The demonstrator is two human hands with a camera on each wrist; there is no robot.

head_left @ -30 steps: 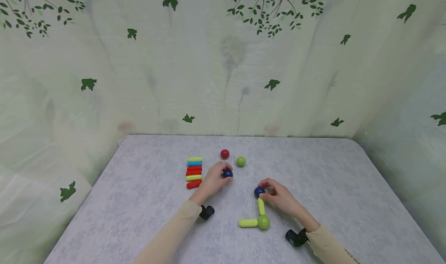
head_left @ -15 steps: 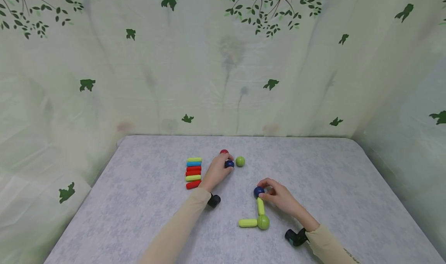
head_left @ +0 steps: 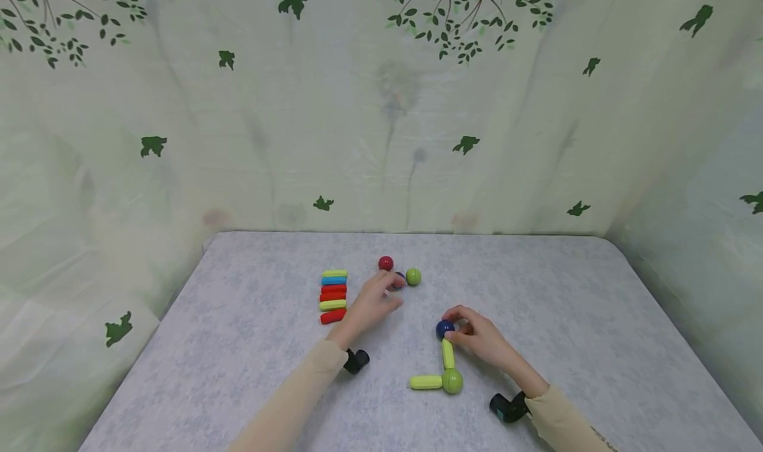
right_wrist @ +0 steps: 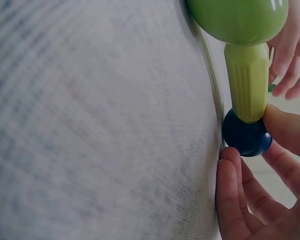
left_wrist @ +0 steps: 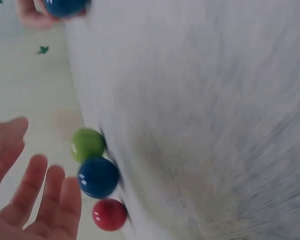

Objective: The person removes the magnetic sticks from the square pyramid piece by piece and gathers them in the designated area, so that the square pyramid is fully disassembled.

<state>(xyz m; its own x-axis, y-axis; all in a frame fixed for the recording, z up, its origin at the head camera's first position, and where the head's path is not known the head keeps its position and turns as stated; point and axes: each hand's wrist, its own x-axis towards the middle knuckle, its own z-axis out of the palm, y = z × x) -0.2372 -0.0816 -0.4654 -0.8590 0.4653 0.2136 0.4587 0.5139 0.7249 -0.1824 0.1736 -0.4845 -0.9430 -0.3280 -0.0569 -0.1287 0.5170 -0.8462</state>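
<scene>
My left hand hovers over the table with its fingers loosely extended, holding nothing. A dark blue ball sits just beyond its fingertips, between a green ball and a red ball. In the head view that blue ball is partly hidden by the fingers. My right hand pinches another blue ball between thumb and fingers. A yellow-green stick joins this ball to a larger-looking green ball. From the green ball a second yellow-green stick points left, forming an L shape.
Several short sticks in red, blue and yellow-green lie in a column left of my left hand. The grey mottled tabletop ends at the back against a leaf-patterned curtain.
My left hand carried the blue ball away toward the red and green balls, let go of it there, then drew back slightly. The right hand has stayed on its ball.
</scene>
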